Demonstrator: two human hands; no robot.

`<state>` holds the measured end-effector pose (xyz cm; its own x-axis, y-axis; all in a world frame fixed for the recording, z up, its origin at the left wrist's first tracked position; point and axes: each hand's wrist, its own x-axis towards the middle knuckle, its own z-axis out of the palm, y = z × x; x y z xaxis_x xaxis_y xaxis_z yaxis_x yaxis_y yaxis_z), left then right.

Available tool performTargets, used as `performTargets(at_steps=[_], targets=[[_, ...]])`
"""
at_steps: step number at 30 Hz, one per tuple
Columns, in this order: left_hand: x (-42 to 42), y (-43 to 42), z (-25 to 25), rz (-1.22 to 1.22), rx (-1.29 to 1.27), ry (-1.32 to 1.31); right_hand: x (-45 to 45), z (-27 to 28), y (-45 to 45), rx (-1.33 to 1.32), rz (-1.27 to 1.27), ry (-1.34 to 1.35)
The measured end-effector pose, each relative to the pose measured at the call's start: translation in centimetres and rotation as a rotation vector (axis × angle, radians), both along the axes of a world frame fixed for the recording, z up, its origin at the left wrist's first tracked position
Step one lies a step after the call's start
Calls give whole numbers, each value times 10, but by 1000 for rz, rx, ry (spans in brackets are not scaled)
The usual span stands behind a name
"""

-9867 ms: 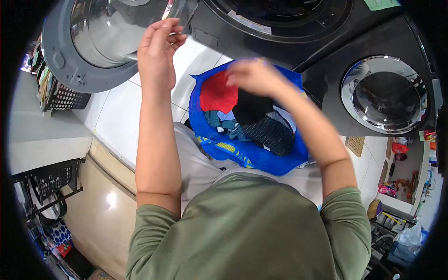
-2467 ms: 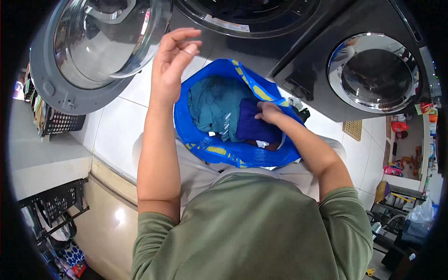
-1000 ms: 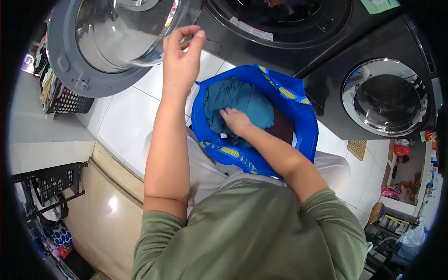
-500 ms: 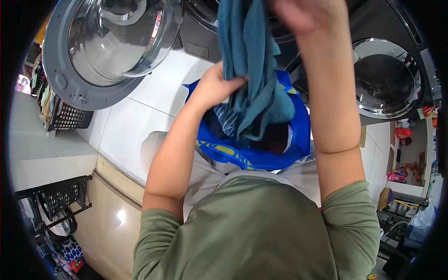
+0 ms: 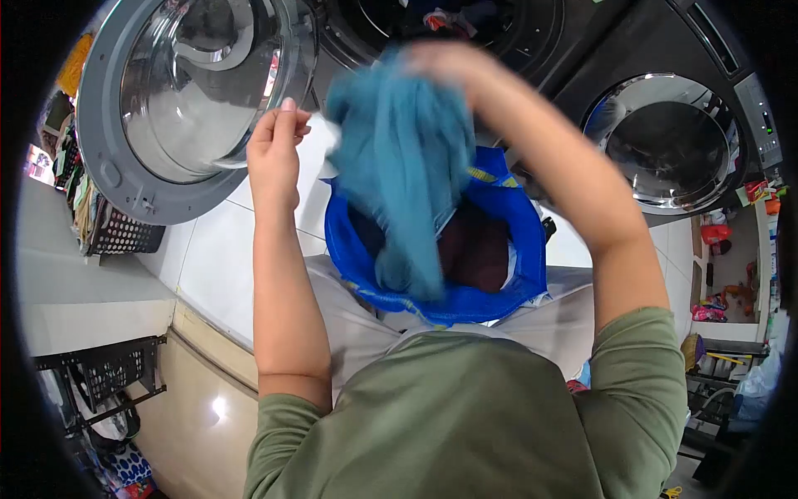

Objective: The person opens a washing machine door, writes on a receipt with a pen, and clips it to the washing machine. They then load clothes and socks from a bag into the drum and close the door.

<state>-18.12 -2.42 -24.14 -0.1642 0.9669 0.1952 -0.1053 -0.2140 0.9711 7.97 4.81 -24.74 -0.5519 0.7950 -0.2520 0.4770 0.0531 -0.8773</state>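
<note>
A teal garment (image 5: 399, 141), blurred by motion, hangs bunched over a blue shopping bag (image 5: 532, 287). My right hand (image 5: 445, 65) grips it at the top, though its fingers are smeared. Its lower end trails into the bag, where dark maroon clothing (image 5: 478, 249) lies. To the left of the garment and apart from it, my left hand (image 5: 278, 145) is raised with the thumb up and the fingers loosely curled. Nothing shows in that hand. It overlaps the edge of an open washer door (image 5: 100, 125) in view.
Some clothes (image 5: 453, 21) show inside the open machine drum at the top. Another front-loader with a round closed door (image 5: 669, 141) stands at right. At left are a black laundry basket (image 5: 125, 229) and a wall rack (image 5: 108, 374). White floor tiles (image 5: 224, 258) surround the bag.
My left hand has let go of the garment and moved left and up. My right hand has swung left and slightly down with the garment, which now hangs farther left above the bag.
</note>
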Motion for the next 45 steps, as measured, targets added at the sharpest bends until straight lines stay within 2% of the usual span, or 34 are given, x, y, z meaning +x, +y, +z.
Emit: performTargets(at_steps=[1,2,3,4,8,9,10,12,13,14,15,18,20,22,24,26,27,28,30,32,33,34,35,36,37,38,39,40,42,43,44,45], targets=[[-4,2,-1,-11,-28,35,22,43,23,-5,-409,273],[-5,2,-2,-10,-9,30,44,79,43,200,-672,496],[-5,0,-2,-4,5,25,58,121,48,516,-892,647],[-4,0,-1,5,21,21,58,152,43,738,-1012,661],[0,7,-4,-6,106,-7,-8,76,-22,567,-518,327],[1,8,-4,2,119,-38,-24,49,-41,532,-391,250],[1,9,-3,5,127,-47,-36,-4,-57,401,-202,174],[1,7,-3,6,140,-61,-52,-94,-93,389,313,-396],[2,5,-2,9,135,-58,-44,-151,-118,508,366,-634],[1,4,-4,5,122,-35,-32,-183,-134,577,484,-830],[1,4,-6,-4,111,-11,-18,-211,-138,585,526,-885],[-1,6,-5,-39,73,65,3,-239,-120,454,297,-741],[2,4,-4,-93,54,68,-3,-178,-110,450,147,-574],[6,3,-2,-103,54,67,-9,-112,-96,738,-59,-377],[7,1,-3,-113,51,53,-11,-45,-88,863,-241,-216],[7,0,-4,-128,60,26,-22,-10,-100,840,-498,24],[6,-1,-3,-119,48,29,-22,-15,-99,1007,-333,20],[6,-3,-2,-113,36,33,-19,-17,-100,893,-33,-206],[4,0,-2,-122,69,20,-13,5,-101,814,43,-417],[0,-1,-5,-136,145,-23,-23,59,-100,1030,-294,-26],[0,-5,2,-178,164,-73,-30,72,-99,965,-367,130],[9,-11,5,-219,230,-67,-37,79,-96,904,-434,295],[27,-19,9,-266,298,-56,-38,76,-92,855,-246,134],[34,-25,8,-315,311,82,-42,91,-103,711,-27,1],[42,-32,6,-361,333,219,-49,101,-110,677,-169,143],[46,-36,0,-390,292,479,-53,110,-112,633,-304,279],[49,-36,4,-370,169,486,-49,116,-107,468,-430,473],[50,-37,5,-412,56,144,-45,122,-102,321,-565,688],[46,-36,7,-317,194,-251,-34,86,-94,645,-255,566],[43,-38,12,-246,227,-282,-35,49,-98,734,-182,293],[40,-41,15,-176,253,-314,-43,37,-120,701,1,144],[36,-33,8,31,423,-31,-54,26,-137,146,67,120]])
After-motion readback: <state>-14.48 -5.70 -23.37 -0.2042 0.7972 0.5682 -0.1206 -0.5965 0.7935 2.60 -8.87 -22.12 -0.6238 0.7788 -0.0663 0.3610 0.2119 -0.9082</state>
